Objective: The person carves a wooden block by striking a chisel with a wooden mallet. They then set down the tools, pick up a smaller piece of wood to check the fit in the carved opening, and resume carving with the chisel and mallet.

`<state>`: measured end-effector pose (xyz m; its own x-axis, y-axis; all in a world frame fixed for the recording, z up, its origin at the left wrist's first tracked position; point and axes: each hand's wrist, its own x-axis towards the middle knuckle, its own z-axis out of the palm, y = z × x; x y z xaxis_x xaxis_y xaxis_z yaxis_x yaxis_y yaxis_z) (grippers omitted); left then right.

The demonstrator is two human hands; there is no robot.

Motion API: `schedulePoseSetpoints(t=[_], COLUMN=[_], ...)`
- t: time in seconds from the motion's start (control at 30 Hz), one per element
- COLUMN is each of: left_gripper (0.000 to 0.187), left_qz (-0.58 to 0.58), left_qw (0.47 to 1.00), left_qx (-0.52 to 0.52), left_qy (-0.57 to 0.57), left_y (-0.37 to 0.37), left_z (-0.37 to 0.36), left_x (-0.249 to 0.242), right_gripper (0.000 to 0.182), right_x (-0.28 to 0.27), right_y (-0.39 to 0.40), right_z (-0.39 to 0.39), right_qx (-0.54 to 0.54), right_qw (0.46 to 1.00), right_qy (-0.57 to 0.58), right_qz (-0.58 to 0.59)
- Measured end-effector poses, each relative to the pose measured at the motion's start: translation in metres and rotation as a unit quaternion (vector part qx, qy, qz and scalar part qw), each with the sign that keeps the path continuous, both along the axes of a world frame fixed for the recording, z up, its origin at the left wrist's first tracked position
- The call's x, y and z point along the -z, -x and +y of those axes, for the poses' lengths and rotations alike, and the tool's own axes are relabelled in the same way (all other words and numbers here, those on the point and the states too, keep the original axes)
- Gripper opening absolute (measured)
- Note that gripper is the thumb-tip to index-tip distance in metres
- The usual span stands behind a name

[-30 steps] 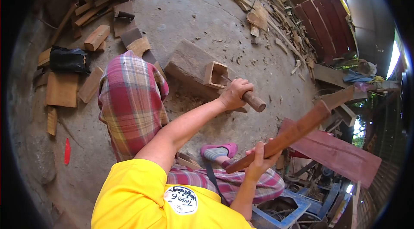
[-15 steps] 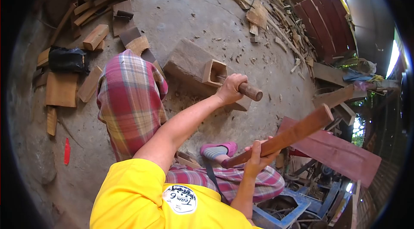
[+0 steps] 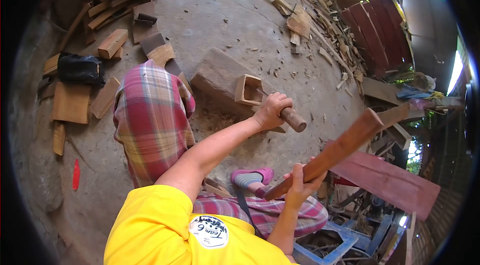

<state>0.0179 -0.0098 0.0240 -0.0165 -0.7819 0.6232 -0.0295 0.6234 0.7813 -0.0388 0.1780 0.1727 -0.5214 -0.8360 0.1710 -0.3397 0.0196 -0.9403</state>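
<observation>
My left hand (image 3: pixel 272 111) is closed around the round wooden handle of a chisel (image 3: pixel 294 120). Its thin blade points into the opening of a small hollow wooden block (image 3: pixel 241 89). That block rests on a thick wooden beam (image 3: pixel 215 72) lying on the floor. In my right hand (image 3: pixel 301 185), fingers curl round a long flat wooden bat (image 3: pixel 345 146), held up at a slant to the right of the chisel, its broad end apart from the handle.
Wood offcuts (image 3: pixel 72 102) and a black wrapped bundle (image 3: pixel 80 69) lie at left. A red object (image 3: pixel 76 175) is on the floor. Scrap strips (image 3: pixel 320 10) pile up at upper right. A reddish board (image 3: pixel 387 177) and blue metal frame (image 3: pixel 330 245) stand at lower right.
My left hand and the chisel have shifted slightly right and down, showing more of the blade by the block. The bat's broad end has risen a little in the view.
</observation>
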Motion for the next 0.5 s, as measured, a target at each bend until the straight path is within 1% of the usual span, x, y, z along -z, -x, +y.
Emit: schedulePoseSetpoints(t=[0.03, 0.07, 0.1, 0.13, 0.17, 0.2, 0.23, 0.27, 0.33, 0.37, 0.43, 0.47, 0.5], left_gripper=[0.023, 0.023, 0.024, 0.024, 0.024, 0.024, 0.024, 0.025, 0.025, 0.026, 0.026, 0.027, 0.027], left_qz=[-0.001, -0.001, 0.025, 0.051, 0.054, 0.068, 0.08, 0.08, 0.065, 0.052, 0.032, 0.012, 0.013], left_qw=[1.0, 1.0, 0.998, 0.994, 0.994, 0.992, 0.99, 0.989, 0.991, 0.993, 0.996, 0.998, 0.998], left_qx=[0.009, 0.009, 0.003, -0.002, -0.003, -0.011, -0.018, -0.006, -0.016, -0.016, 0.001, 0.015, 0.016], left_qy=[-0.011, -0.012, -0.058, -0.101, -0.097, -0.107, -0.117, -0.126, -0.115, -0.101, -0.083, -0.063, -0.063], left_y=[0.0, 0.0, 0.0, 0.002, 0.002, 0.001, -0.001, -0.001, -0.005, -0.004, -0.004, -0.005, -0.005], left_z=[0.0, 0.0, 0.0, -0.002, -0.005, -0.008, -0.01, -0.012, -0.013, -0.01, -0.008, -0.007, -0.005], left_x=[0.0, 0.002, 0.005, 0.006, 0.006, 0.009, 0.01, 0.011, 0.009, 0.009, 0.013, 0.015, 0.016], right_gripper=[0.053, 0.053, 0.053, 0.057, 0.06, 0.062, 0.064, 0.064, 0.074, 0.071, 0.063, 0.063, 0.066], right_x=[0.003, 0.011, 0.023, 0.063, 0.076, 0.068, 0.059, 0.058, 0.052, 0.042, 0.027, 0.027, 0.029], right_y=[0.0, 0.001, 0.006, 0.031, 0.035, 0.021, 0.007, 0.009, 0.021, 0.018, 0.01, 0.012, 0.015], right_z=[0.0, 0.0, -0.001, 0.004, 0.0, -0.003, -0.003, -0.005, -0.001, -0.001, -0.004, -0.003, -0.003], right_qx=[-0.001, 0.001, 0.003, 0.007, -0.02, -0.041, -0.06, -0.063, -0.025, -0.006, -0.001, 0.0, -0.017], right_qw=[1.0, 1.0, 0.998, 0.988, 0.944, 0.978, 0.984, 0.984, 0.981, 0.985, 0.998, 0.998, 1.0], right_qy=[-0.001, 0.027, 0.055, 0.076, 0.047, -0.056, -0.158, -0.156, -0.192, -0.174, -0.067, -0.068, -0.008], right_qz=[-0.001, 0.013, 0.027, 0.132, 0.326, 0.198, 0.062, 0.062, 0.0, -0.013, -0.009, -0.007, 0.007])
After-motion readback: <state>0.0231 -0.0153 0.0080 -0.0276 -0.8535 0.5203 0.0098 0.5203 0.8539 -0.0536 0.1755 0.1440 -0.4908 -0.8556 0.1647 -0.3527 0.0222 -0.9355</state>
